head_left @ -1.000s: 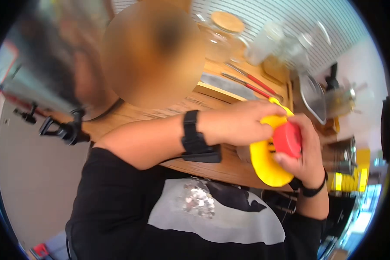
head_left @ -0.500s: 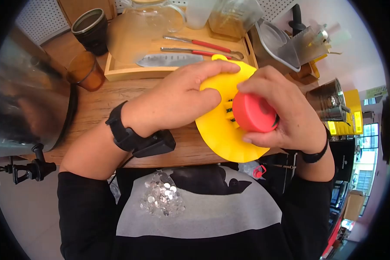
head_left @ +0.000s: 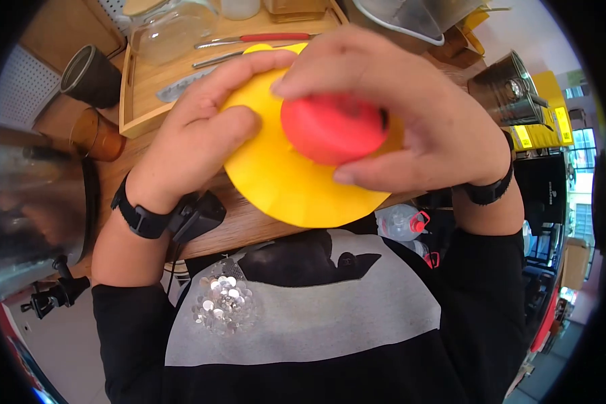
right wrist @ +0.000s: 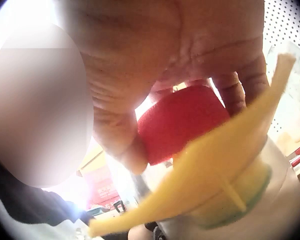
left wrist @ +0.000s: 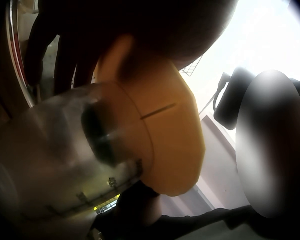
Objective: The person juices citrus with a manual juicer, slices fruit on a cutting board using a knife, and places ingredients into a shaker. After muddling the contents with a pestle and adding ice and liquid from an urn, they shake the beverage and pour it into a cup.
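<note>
My left hand (head_left: pixel 195 128) holds the left rim of a broad yellow disc (head_left: pixel 289 192), thumb on top and index finger along the far edge. A smooth red cup-shaped piece (head_left: pixel 326 131) sits over the disc's middle. Gripping it from the right, my right hand (head_left: pixel 417 111) has fingers on its far side and the thumb on its near side. The right wrist view shows the red piece from the side, close over the disc. Below the disc, in the left wrist view, is a see-through measuring container (left wrist: pixel 45 150) with dark scale marks; the disc covers its mouth.
Behind my hands lies a wooden tray (head_left: pixel 131 124) with a knife (head_left: pixel 182 84), red-handled tongs (head_left: pixel 273 38) and a glass jug (head_left: pixel 168 34). A dark cup (head_left: pixel 91 75) and an amber glass (head_left: pixel 97 138) stand left, near a large metal vessel (head_left: pixel 34 195). A metal bucket (head_left: pixel 501 87) stands right.
The head view has shifted, so the tray sits further up and left. Both hands keep their hold. The red piece now covers the dark slots seen earlier in the disc, and the right hand is blurred.
</note>
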A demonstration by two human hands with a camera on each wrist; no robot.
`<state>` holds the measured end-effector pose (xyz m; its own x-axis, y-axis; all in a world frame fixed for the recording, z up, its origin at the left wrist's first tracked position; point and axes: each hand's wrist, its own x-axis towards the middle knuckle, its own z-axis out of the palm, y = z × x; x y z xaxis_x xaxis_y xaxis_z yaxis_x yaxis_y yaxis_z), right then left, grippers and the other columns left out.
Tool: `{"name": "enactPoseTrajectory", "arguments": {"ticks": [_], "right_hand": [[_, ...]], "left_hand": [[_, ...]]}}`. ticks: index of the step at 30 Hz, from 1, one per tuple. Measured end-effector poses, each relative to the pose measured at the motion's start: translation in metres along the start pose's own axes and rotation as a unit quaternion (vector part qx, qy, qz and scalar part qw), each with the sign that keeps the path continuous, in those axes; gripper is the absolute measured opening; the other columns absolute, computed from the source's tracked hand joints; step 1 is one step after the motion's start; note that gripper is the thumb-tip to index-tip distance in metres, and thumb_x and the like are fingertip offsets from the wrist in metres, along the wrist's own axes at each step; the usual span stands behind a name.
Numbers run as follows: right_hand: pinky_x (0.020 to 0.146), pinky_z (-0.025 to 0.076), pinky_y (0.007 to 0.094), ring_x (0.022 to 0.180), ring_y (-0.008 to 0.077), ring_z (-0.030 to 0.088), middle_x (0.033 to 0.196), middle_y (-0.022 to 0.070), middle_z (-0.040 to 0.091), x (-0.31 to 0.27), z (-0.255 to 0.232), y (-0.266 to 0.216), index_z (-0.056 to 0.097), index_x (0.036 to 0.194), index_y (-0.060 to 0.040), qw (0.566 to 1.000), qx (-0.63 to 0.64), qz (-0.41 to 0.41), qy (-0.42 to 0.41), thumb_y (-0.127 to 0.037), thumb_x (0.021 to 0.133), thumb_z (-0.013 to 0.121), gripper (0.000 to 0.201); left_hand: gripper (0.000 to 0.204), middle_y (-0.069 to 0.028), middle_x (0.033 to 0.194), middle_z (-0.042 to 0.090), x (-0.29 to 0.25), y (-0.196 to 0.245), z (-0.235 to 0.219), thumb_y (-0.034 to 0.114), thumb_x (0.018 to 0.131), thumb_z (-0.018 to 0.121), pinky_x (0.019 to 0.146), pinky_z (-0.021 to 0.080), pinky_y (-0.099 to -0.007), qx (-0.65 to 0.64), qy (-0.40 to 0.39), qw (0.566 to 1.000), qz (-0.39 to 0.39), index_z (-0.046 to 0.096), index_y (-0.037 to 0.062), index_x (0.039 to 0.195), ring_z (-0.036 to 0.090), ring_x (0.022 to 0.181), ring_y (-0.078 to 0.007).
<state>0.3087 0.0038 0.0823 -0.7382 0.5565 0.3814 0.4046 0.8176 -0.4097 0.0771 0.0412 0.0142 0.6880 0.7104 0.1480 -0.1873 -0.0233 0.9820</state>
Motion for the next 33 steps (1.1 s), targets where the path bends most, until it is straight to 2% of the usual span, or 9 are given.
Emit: {"name": "enactPoseTrajectory", "arguments": {"ticks": [5, 11, 14, 17, 20, 23, 26, 28, 33], "right_hand": [[0.076, 0.051, 0.0374, 0.09, 0.0334, 0.059, 0.102, 0.013, 0.056, 0.003, 0.007, -0.008, 0.057, 0.119, -0.0064, 0.995, -0.088, 0.038, -0.02, -0.019, 0.065, 0.081, 0.06], [0.073, 0.05, 0.039, 0.084, 0.0329, 0.059, 0.098, 0.0128, 0.057, 0.003, 0.021, 0.0, 0.053, 0.123, -0.0085, 0.99, -0.109, 0.065, 0.064, -0.034, 0.068, 0.081, 0.067], [0.08, 0.049, 0.0396, 0.093, 0.0339, 0.059, 0.107, 0.014, 0.057, 0.001, 0.009, 0.001, 0.055, 0.122, -0.0083, 0.995, -0.044, 0.09, 0.008, -0.03, 0.069, 0.081, 0.062], [0.088, 0.047, 0.0402, 0.103, 0.0349, 0.056, 0.12, 0.0148, 0.054, -0.001, -0.007, 0.004, 0.058, 0.12, -0.0109, 1.0, 0.011, 0.023, 0.002, -0.025, 0.07, 0.08, 0.057], [0.094, 0.044, 0.0404, 0.111, 0.0354, 0.053, 0.13, 0.0147, 0.049, -0.001, -0.016, 0.002, 0.06, 0.119, -0.0141, 0.995, 0.034, 0.028, -0.092, -0.019, 0.069, 0.079, 0.053], [0.089, 0.047, 0.0391, 0.105, 0.0347, 0.055, 0.123, 0.0146, 0.051, 0.004, -0.018, -0.002, 0.06, 0.118, -0.0168, 0.993, -0.04, -0.011, -0.107, -0.017, 0.068, 0.078, 0.053], [0.08, 0.05, 0.038, 0.095, 0.0342, 0.058, 0.111, 0.0142, 0.055, 0.012, -0.015, -0.013, 0.059, 0.115, -0.013, 0.987, -0.077, 0.048, -0.136, -0.024, 0.069, 0.078, 0.052], [0.071, 0.05, 0.0383, 0.085, 0.0342, 0.059, 0.099, 0.0137, 0.057, 0.013, -0.005, -0.015, 0.058, 0.112, -0.0085, 0.984, -0.086, 0.126, -0.088, -0.032, 0.07, 0.078, 0.053], [0.07, 0.051, 0.0402, 0.08, 0.0355, 0.062, 0.091, 0.016, 0.06, 0.007, 0.005, -0.01, 0.058, 0.11, -0.004, 0.988, -0.087, 0.128, -0.007, -0.036, 0.074, 0.074, 0.05]], "left_hand": [[0.059, -0.0083, 0.129, 0.053, -0.001, 0.005, 0.005, 0.003, 0.079, 0.044, 0.101, 0.041, -0.0291, 0.005, 0.016, 1.0, -0.021, 0.045, 0.0024, 0.138, 0.051, 0.119, -0.0165], [0.058, -0.0078, 0.127, 0.054, -0.003, 0.009, 0.005, 0.003, 0.081, 0.044, 0.1, 0.041, -0.029, 0.029, 0.019, 0.999, -0.039, 0.043, 0.0001, 0.139, 0.052, 0.118, -0.0164], [0.058, -0.008, 0.127, 0.054, -0.003, 0.003, 0.002, 0.003, 0.081, 0.044, 0.1, 0.041, -0.0285, 0.023, 0.015, 0.999, -0.032, 0.043, 0.0005, 0.139, 0.052, 0.117, -0.0159], [0.06, -0.0082, 0.128, 0.053, -0.001, 0.006, 0.001, 0.004, 0.08, 0.043, 0.099, 0.041, -0.0287, -0.001, 0.008, 0.999, -0.045, 0.043, 0.0013, 0.139, 0.052, 0.117, -0.0158], [0.06, -0.0086, 0.128, 0.053, 0.0, 0.003, -0.001, 0.003, 0.079, 0.043, 0.099, 0.041, -0.0288, -0.008, -0.002, 0.999, -0.044, 0.044, 0.0022, 0.139, 0.052, 0.116, -0.0159], [0.06, -0.0092, 0.129, 0.053, -0.001, 0.002, 0.001, 0.003, 0.079, 0.043, 0.099, 0.041, -0.0289, 0.034, -0.001, 0.999, -0.018, 0.046, 0.0026, 0.138, 0.051, 0.117, -0.0162], [0.059, -0.0096, 0.128, 0.053, -0.001, 0.004, 0.001, 0.003, 0.078, 0.042, 0.099, 0.041, -0.0289, 0.044, 0.006, 0.999, -0.031, 0.047, 0.0027, 0.138, 0.052, 0.116, -0.0167], [0.06, -0.0097, 0.128, 0.053, -0.001, 0.005, 0.001, 0.002, 0.078, 0.041, 0.099, 0.041, -0.0291, 0.032, 0.001, 0.999, -0.027, 0.047, 0.0021, 0.137, 0.052, 0.116, -0.0171], [0.06, -0.0098, 0.128, 0.053, 0.0, 0.011, 0.003, 0.002, 0.078, 0.04, 0.099, 0.042, -0.0298, 0.031, -0.008, 0.999, -0.039, 0.045, 0.0017, 0.138, 0.052, 0.116, -0.0175]]}}
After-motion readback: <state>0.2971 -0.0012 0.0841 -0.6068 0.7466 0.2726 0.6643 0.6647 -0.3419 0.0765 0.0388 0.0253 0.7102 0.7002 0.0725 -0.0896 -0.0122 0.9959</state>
